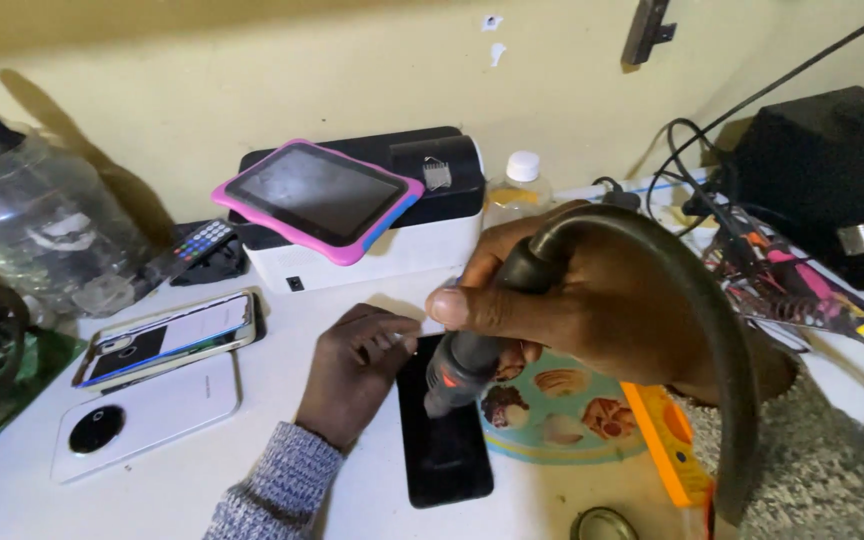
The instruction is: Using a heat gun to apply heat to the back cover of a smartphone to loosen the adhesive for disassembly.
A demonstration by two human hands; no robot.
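Right hand (592, 300) has a closed grip around a grey handheld tool (462, 365) with a thick dark hose (692, 290) arcing off its top; tool tip points down at a black phone (444, 440) lying flat on the white bench (252, 480). Left hand (357, 370) presses fingers flat on the phone's left edge, holding nothing. Just right of the phone: round patterned disc (562, 420), orange tool (667, 445). Left side: 2 more phones (152, 375). Behind: pink-cased tablet (317, 198) on a black-and-white box (422, 235).
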